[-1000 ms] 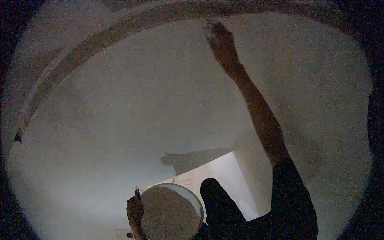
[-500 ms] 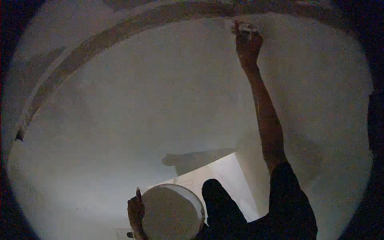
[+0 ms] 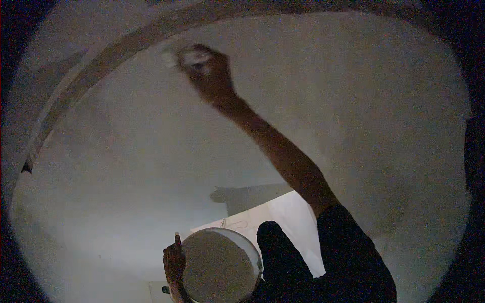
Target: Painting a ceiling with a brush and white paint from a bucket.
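While right hand (image 3: 209,70) grips a pale tool (image 3: 189,57) (blurred) on wall (image 3: 353,101), left hand (image 3: 174,262) clasps bucket (image 3: 220,265).

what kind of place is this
Probably a dim room being plastered or painted. A bare pale wall fills the view, the left hand steadies a round bucket of pale mix, and the right hand presses a pale tool high on the wall.

A pale plastered wall (image 3: 126,192) — a darker curved band (image 3: 101,65) crossing its top — and a white sheet (image 3: 293,222) below.
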`<action>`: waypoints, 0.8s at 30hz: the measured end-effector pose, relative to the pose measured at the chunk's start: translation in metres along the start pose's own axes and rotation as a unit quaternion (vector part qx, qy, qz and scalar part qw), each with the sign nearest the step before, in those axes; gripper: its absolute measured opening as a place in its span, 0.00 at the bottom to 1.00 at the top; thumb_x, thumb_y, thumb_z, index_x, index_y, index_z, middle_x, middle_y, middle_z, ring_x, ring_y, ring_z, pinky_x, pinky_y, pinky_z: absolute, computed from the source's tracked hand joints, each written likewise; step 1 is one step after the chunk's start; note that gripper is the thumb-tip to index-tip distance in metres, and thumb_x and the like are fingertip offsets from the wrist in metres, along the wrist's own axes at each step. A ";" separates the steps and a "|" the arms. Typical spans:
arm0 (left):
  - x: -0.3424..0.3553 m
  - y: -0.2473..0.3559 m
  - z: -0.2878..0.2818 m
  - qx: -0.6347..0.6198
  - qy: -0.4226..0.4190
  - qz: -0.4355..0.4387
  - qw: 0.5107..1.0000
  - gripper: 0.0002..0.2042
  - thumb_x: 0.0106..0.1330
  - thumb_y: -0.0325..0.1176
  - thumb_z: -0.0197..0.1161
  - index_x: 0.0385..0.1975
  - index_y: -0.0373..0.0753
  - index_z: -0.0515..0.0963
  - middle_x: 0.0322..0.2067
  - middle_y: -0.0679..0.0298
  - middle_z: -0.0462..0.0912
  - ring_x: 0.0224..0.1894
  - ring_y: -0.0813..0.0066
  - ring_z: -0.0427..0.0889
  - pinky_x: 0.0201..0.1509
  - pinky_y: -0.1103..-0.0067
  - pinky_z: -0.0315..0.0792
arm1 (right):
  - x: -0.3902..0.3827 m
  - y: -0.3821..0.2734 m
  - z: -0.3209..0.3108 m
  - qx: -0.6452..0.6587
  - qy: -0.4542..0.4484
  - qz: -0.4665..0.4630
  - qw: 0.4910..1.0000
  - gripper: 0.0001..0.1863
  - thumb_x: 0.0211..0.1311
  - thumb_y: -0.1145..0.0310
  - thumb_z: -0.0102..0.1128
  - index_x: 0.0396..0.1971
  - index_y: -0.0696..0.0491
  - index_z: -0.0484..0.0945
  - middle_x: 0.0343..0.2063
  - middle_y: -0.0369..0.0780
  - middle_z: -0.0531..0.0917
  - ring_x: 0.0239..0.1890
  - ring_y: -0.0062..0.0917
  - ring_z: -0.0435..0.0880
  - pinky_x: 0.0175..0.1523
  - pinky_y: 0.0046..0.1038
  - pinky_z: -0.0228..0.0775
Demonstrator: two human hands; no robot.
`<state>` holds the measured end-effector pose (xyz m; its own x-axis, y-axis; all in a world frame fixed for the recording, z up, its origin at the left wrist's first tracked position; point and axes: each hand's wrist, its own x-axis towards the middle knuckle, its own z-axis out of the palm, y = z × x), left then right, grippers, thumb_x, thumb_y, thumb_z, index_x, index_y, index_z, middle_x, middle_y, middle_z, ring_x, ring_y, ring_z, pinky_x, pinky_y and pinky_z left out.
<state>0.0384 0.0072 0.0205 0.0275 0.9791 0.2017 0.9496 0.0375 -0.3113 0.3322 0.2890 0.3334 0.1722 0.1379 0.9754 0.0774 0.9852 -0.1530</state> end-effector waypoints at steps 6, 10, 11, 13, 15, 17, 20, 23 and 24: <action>-0.002 0.004 -0.008 -0.060 0.075 0.014 0.995 0.32 0.57 0.24 0.54 0.65 0.33 0.56 0.33 0.55 0.78 0.34 0.61 0.77 0.42 0.67 0.70 | 0.022 0.059 -0.168 -0.341 0.095 0.032 0.935 0.14 0.64 0.61 0.56 0.39 0.55 0.83 0.26 0.38 0.86 0.24 0.20 0.80 0.32 0.24 0.71; 0.004 0.007 -0.013 -0.088 -0.010 -0.044 0.995 0.30 0.61 0.26 0.53 0.65 0.35 0.56 0.31 0.55 0.78 0.33 0.59 0.77 0.42 0.65 0.71 | 0.044 0.047 -0.251 -0.441 0.129 -0.078 0.885 0.12 0.64 0.65 0.56 0.41 0.55 0.82 0.26 0.39 0.86 0.26 0.22 0.83 0.35 0.25 0.74; 0.005 0.008 -0.017 -0.096 -0.024 -0.055 0.994 0.30 0.61 0.27 0.53 0.65 0.35 0.56 0.31 0.55 0.78 0.33 0.58 0.78 0.41 0.65 0.71 | 0.050 0.041 -0.253 -0.482 0.151 -0.133 0.853 0.11 0.64 0.67 0.56 0.42 0.55 0.81 0.28 0.40 0.86 0.28 0.24 0.84 0.37 0.26 0.75; 0.004 0.010 -0.027 -0.098 -0.016 -0.045 0.994 0.29 0.63 0.28 0.53 0.66 0.35 0.56 0.30 0.55 0.78 0.33 0.58 0.78 0.41 0.65 0.71 | 0.061 0.031 -0.235 -0.384 0.122 -0.088 0.911 0.11 0.61 0.70 0.58 0.43 0.55 0.79 0.32 0.42 0.86 0.32 0.29 0.85 0.42 0.27 0.76; 0.001 0.012 -0.037 -0.086 0.028 -0.002 0.996 0.29 0.63 0.28 0.52 0.66 0.35 0.55 0.31 0.55 0.78 0.32 0.58 0.78 0.41 0.65 0.71 | 0.068 0.027 -0.202 -0.402 0.088 -0.164 0.897 0.13 0.59 0.74 0.59 0.44 0.55 0.78 0.36 0.44 0.85 0.36 0.33 0.84 0.45 0.29 0.76; -0.001 0.014 -0.043 -0.075 0.029 0.002 0.997 0.30 0.62 0.27 0.53 0.66 0.34 0.55 0.30 0.55 0.78 0.32 0.59 0.78 0.40 0.66 0.71 | 0.071 0.028 -0.175 -0.419 -0.007 -0.272 0.866 0.13 0.57 0.75 0.59 0.44 0.55 0.77 0.36 0.42 0.84 0.37 0.32 0.83 0.46 0.28 0.75; -0.002 0.015 -0.046 -0.049 0.020 0.003 0.999 0.32 0.60 0.26 0.54 0.66 0.33 0.54 0.30 0.56 0.78 0.32 0.61 0.78 0.40 0.66 0.71 | 0.069 0.033 -0.166 -0.225 -0.108 -0.078 0.965 0.16 0.64 0.66 0.53 0.51 0.55 0.74 0.39 0.42 0.83 0.43 0.33 0.79 0.53 0.36 0.69; 0.001 0.013 -0.038 -0.079 -0.010 -0.024 0.997 0.34 0.58 0.25 0.54 0.67 0.34 0.53 0.30 0.57 0.77 0.33 0.63 0.77 0.40 0.67 0.70 | 0.071 0.038 -0.195 -0.199 -0.075 0.118 0.970 0.14 0.61 0.64 0.59 0.43 0.55 0.77 0.32 0.41 0.82 0.33 0.25 0.77 0.44 0.30 0.70; 0.001 0.013 -0.036 -0.088 -0.030 -0.047 0.995 0.34 0.57 0.24 0.54 0.67 0.34 0.53 0.30 0.57 0.78 0.33 0.63 0.77 0.40 0.67 0.70 | 0.075 0.040 -0.207 -0.240 -0.043 0.070 0.967 0.13 0.60 0.63 0.62 0.41 0.55 0.78 0.28 0.39 0.81 0.29 0.22 0.76 0.38 0.27 0.70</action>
<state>0.0623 0.0012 0.0503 -0.0784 0.9832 0.1651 0.9871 0.0998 -0.1255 0.5516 0.3175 0.3672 0.1329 0.2953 0.9461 0.5094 0.7985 -0.3208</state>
